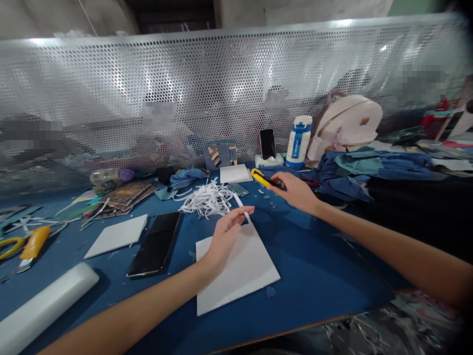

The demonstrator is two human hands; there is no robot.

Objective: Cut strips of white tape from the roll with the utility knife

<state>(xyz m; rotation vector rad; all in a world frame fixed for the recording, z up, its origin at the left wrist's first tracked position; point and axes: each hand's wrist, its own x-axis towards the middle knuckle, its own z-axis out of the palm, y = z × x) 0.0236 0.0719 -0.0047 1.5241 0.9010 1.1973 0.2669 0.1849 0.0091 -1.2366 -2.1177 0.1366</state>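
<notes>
A white foam sheet (236, 268) lies on the blue table (318, 266) in front of me. My left hand (225, 234) rests over its far edge and pinches a thin white strip (242, 204) that runs up toward a heap of white strips (207, 198). Farther right, my right hand (295, 190) is closed on a yellow utility knife (261, 178), held low over the table beside blue cloth.
A black phone (155, 244) and a second white sheet (117, 235) lie to the left, with a white roll (40, 308) at the near left. Yellow-handled scissors (22, 244) sit at the far left. A white-and-blue bottle (298, 142), a standing phone (267, 144), a pale backpack (347, 125) and piled cloth (354, 170) line the perforated metal screen.
</notes>
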